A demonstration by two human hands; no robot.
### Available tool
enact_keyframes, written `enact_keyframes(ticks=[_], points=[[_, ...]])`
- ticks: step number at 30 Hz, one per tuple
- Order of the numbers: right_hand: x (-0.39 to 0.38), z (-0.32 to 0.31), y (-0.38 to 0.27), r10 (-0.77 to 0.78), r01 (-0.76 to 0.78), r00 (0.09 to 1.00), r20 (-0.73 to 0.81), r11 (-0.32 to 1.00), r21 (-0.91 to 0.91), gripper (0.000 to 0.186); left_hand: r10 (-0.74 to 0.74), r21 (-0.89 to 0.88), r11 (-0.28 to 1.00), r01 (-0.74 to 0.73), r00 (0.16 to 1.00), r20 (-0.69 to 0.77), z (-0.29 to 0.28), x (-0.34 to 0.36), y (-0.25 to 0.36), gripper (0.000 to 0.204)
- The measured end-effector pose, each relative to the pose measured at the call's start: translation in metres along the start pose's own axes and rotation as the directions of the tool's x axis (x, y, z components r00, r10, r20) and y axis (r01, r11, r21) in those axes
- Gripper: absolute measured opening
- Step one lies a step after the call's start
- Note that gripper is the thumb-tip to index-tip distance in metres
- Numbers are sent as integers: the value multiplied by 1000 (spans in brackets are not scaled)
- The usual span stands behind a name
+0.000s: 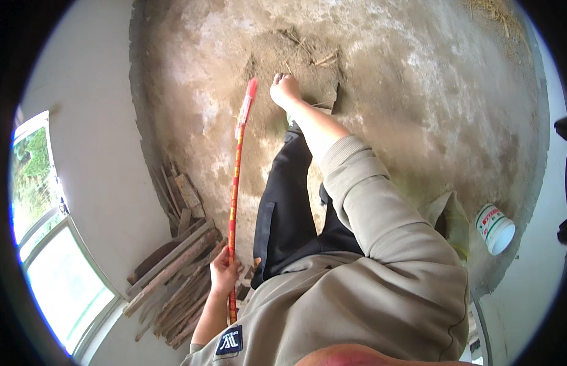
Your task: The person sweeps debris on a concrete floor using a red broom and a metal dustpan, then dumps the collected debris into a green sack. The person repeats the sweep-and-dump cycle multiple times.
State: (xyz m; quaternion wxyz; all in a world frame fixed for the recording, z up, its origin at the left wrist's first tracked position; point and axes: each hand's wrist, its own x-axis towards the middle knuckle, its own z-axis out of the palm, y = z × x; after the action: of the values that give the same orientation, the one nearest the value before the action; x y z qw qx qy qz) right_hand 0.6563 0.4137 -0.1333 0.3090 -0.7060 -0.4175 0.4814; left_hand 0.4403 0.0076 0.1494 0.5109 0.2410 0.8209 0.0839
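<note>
My left hand (224,271) is wrapped around the red and yellow patterned handle of a broom (234,201). The broom stands along my left side, its narrow pinkish-red head reaching forward over the floor. Farther ahead, my right arm stretches out, and my right hand (285,90) is closed, knuckles up. Whatever it holds, if anything, is hidden by the fingers. Just beyond my right wrist lies a flat grey, angular piece (326,100), partly covered by my arm, possibly a dustpan. Loose dirt (289,52) with twigs is heaped in front of my right hand.
Wooden boards and sticks (180,274) are stacked by the left wall, under a window (67,274). On the right, a white bucket (495,229) lies tipped near the wall, beside a pale sack (454,219). Straw (494,13) is scattered at the far right corner.
</note>
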Motion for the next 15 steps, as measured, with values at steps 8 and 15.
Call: enact_keyframes(ticks=[8,15], points=[[66,4,-44,-80,96,991,103,982,-163,36,-57,-16,998,57,998,-4,5,34,-14,53],[81,12,-33,-73,84,996,57,973,-213,41,127,267,956,-124,992,7,-30,96,29,42]])
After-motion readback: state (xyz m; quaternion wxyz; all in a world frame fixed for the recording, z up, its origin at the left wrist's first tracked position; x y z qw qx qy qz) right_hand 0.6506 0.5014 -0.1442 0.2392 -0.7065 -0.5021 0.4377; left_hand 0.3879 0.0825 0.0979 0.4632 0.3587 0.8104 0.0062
